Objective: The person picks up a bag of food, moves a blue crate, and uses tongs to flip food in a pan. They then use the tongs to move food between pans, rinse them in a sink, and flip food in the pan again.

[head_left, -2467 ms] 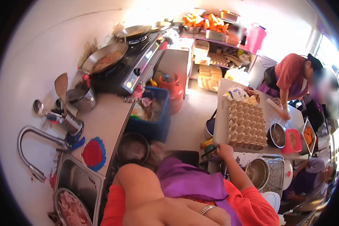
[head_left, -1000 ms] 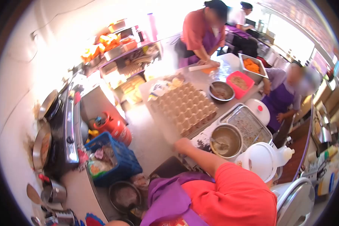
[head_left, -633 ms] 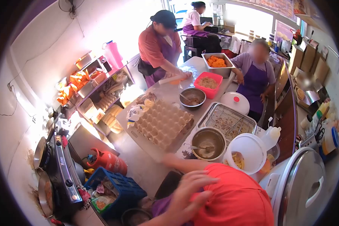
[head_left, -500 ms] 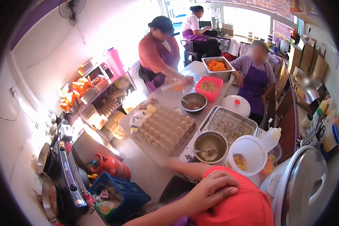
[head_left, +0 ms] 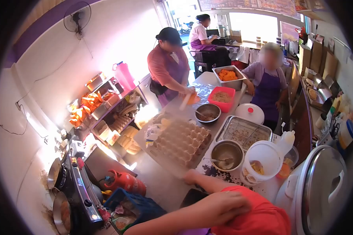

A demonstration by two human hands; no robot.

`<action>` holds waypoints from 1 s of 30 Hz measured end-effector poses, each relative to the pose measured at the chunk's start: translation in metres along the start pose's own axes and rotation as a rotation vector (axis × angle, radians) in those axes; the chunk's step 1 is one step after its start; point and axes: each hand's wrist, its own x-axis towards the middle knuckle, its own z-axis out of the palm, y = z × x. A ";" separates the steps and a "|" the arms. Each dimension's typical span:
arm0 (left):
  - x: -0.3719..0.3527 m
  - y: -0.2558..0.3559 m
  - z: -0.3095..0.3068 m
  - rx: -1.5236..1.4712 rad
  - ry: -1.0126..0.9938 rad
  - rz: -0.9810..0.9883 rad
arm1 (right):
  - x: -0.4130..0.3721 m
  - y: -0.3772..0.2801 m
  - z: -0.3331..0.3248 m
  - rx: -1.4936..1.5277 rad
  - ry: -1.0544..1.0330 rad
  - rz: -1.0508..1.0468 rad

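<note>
My left hand (head_left: 229, 205) comes in from the bottom and crosses to the red sleeve (head_left: 259, 209) of my right arm. Its fingers are bent over the cloth and smeared by motion. At the near table edge, my right hand (head_left: 190, 177) shows small and blurred, its fingers not distinct; I cannot make out anything in it. Just beyond it lie stacked egg trays (head_left: 180, 141) of grey-brown card, their cups bare. To its right stands a steel bowl (head_left: 227, 154) with a spoon inside, beside a white tub (head_left: 262, 156) holding yellowish pieces.
One person in purple apron (head_left: 170, 70) works with a rolling pin (head_left: 185, 101); another (head_left: 264, 92) sits across the table, a third farther back. A wire-rack tray (head_left: 245, 133), pink container (head_left: 221, 100) and dark bowl (head_left: 208, 112) share the table. Left are a stove (head_left: 80, 188), gas cylinder (head_left: 125, 183) and blue crate (head_left: 135, 207).
My left hand has gone from lying flat on the red sleeve to bent, blurred fingers. The view has shifted, and the worker's rolling pin has turned steeper.
</note>
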 end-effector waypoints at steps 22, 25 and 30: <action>-0.263 -0.291 0.166 -0.074 0.460 -1.000 | -0.237 -0.082 -0.030 1.076 -0.105 -0.070; -0.301 -0.299 0.164 0.156 0.460 -1.096 | -0.232 -0.079 -0.103 0.169 0.080 0.017; -0.393 -0.265 0.151 0.446 0.565 -1.406 | -0.232 -0.047 -0.072 0.051 0.418 0.256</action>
